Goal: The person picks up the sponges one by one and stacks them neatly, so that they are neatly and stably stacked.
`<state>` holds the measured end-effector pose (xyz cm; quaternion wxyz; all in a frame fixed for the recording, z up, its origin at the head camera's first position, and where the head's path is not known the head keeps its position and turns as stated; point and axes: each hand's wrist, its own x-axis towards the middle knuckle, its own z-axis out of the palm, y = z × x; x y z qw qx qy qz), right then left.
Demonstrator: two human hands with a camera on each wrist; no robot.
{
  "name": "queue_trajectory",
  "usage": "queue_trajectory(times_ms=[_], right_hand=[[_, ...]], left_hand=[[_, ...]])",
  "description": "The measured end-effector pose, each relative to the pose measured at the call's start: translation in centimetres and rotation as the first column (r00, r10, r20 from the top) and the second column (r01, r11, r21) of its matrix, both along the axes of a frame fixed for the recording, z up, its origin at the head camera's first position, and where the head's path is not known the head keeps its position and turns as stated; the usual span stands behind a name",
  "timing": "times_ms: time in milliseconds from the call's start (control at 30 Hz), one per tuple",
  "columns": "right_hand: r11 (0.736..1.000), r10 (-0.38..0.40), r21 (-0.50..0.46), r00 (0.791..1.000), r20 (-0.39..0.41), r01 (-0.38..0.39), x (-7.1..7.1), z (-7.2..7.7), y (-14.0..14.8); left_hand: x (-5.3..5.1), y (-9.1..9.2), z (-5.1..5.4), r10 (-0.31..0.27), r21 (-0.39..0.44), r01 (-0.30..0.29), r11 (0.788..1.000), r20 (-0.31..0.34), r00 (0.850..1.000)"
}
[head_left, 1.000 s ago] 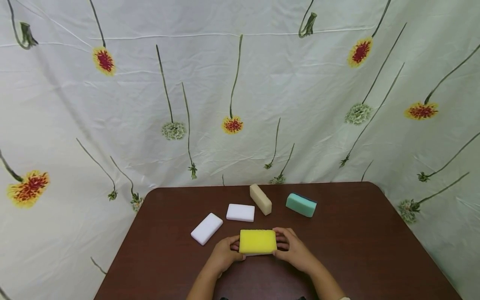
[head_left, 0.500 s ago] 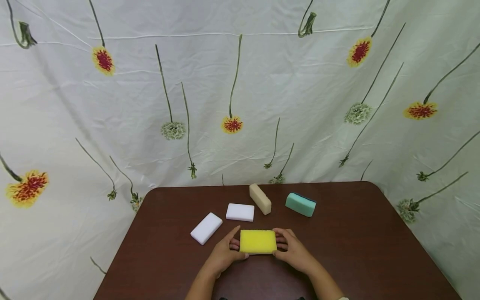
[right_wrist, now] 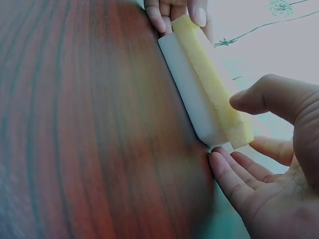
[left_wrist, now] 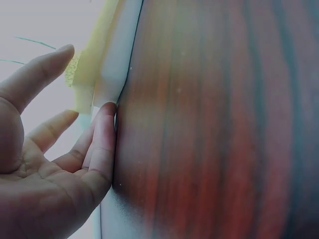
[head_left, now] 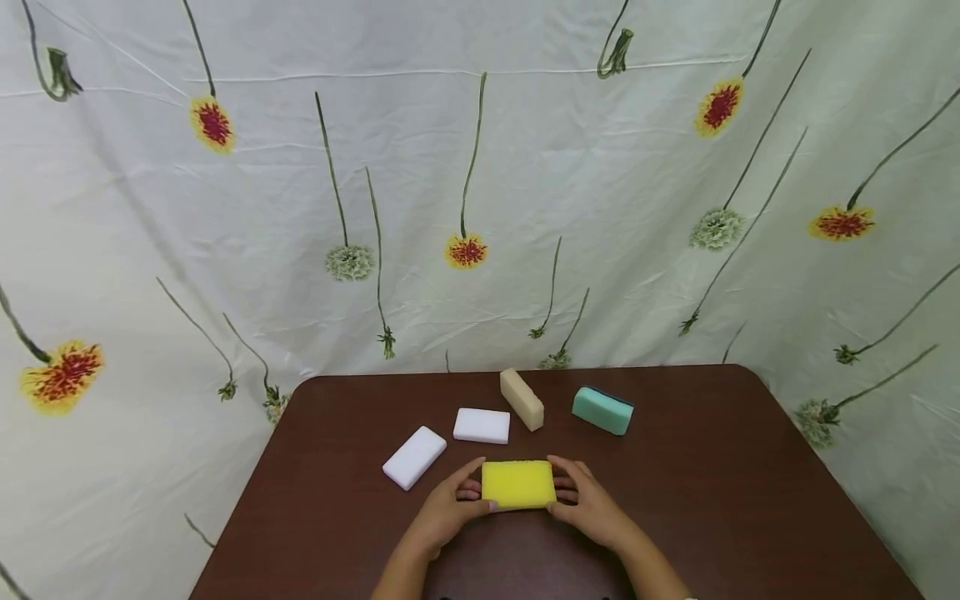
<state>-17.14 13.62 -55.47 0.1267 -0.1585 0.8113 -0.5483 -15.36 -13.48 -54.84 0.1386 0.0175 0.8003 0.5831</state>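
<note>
In the head view a yellow sponge (head_left: 518, 484) lies flat on top of a white block sponge (right_wrist: 187, 89), whose side shows in both wrist views; the two are roughly flush. My left hand (head_left: 448, 510) is at their left end, fingers loosely extended. Its lower fingertips (left_wrist: 107, 112) touch the white block sponge's end, and the thumb stands just off the yellow one in the left wrist view. At the right end, my right hand (head_left: 591, 505) holds the yellow sponge's corners between thumb and forefinger, with the other fingers low by the white block sponge.
Farther back on the dark brown table (head_left: 712, 483) lie two white block sponges, one angled (head_left: 414, 457) and one straight (head_left: 482, 425). A beige sponge (head_left: 521, 399) and a green sponge (head_left: 602, 410) with a dark backing stand beyond. Behind hangs a flowered cloth (head_left: 420, 167).
My left hand has loosened, its forefinger straightening away from the yellow sponge. The yellow sponge now covers more of the white one beneath. The right hand looks much the same.
</note>
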Motion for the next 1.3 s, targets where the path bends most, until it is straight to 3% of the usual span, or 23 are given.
queue_trajectory(times_ms=[133, 267, 567, 933, 1300], right_hand=[[0.999, -0.032, -0.021, 0.999, 0.018, 0.032, 0.0, 0.0, -0.1], [0.991, -0.129, -0.026, 0.991, 0.04, 0.13, -0.1, 0.3, 0.0], [0.959, -0.279, -0.062, 0.96, -0.015, 0.277, -0.6, 1.4, 0.9], [0.934, -0.355, -0.06, 0.934, -0.029, 0.353, -1.5, 2.4, 3.1], [0.926, -0.378, -0.006, 0.924, -0.065, 0.378, -2.6, 3.3, 5.4]], left_hand=[[0.0, 0.0, 0.0, 0.006, -0.005, -0.006, 1.0, 0.004, 1.0], [0.0, -0.1, 0.0, 0.004, -0.005, -0.004, 1.0, 0.007, 1.0], [-0.1, 0.0, -0.3, 0.013, 0.012, -0.013, 1.0, 0.012, 1.0], [-0.1, 0.1, -0.4, 0.011, 0.018, -0.012, 1.0, 0.016, 1.0], [-0.1, 0.1, -0.3, 0.008, 0.012, -0.008, 1.0, 0.017, 1.0]])
